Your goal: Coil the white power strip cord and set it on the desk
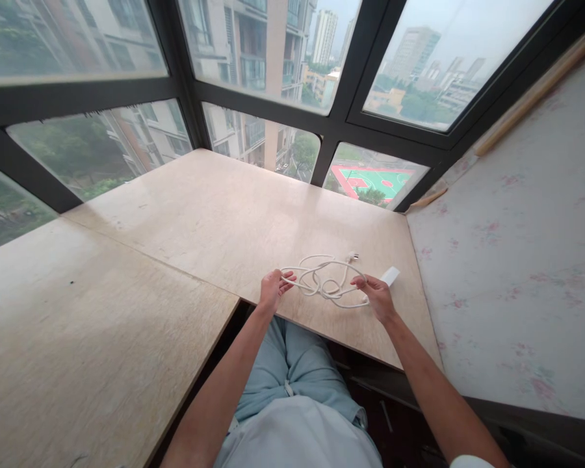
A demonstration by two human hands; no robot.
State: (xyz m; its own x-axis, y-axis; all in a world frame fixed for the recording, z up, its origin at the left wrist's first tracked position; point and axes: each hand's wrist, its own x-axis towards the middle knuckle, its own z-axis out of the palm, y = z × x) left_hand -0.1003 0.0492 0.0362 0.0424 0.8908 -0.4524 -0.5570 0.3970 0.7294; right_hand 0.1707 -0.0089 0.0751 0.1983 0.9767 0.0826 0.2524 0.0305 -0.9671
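Note:
A white power strip cord (329,287) lies in loose, tangled loops between my two hands, close to the front edge of the sill. My left hand (274,288) pinches a loop at its left end, with the other fingers partly spread. On the right side, my right hand (375,296) grips the cord between thumb and fingers. The plug (353,257) rests on the surface behind the loops. Just past my right hand shows the end of the white power strip (390,275); the rest of it is hidden behind that hand.
A wide beige stone sill (175,208) runs along dark-framed windows (341,123). Its left part (102,338) extends toward me, with a dark gap beside my legs. A floral-papered wall (511,260) bounds the right side.

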